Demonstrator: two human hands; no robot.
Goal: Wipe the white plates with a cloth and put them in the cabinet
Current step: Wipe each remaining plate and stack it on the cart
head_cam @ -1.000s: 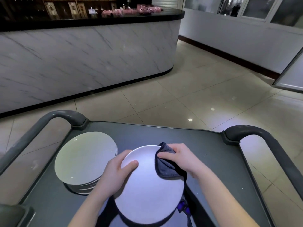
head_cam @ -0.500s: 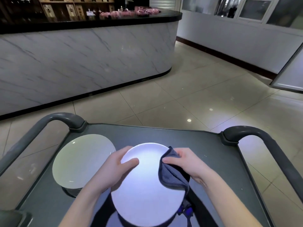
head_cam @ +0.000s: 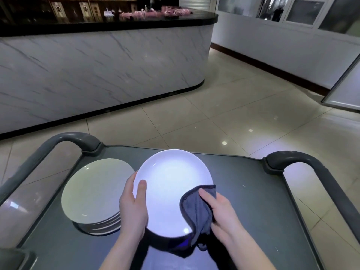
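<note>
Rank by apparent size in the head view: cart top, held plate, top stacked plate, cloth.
1. cart top
2. held plate and top stacked plate: alike; the held one is nearer, so unranked
3. cloth

One single plate; one plate stack, number unclear; one cloth; one cart.

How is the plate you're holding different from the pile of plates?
The held plate is tilted in the left hand; the pile lies flat on the cart. The right hand presses a cloth on the held plate; the pile has none. Both are round and white.
</note>
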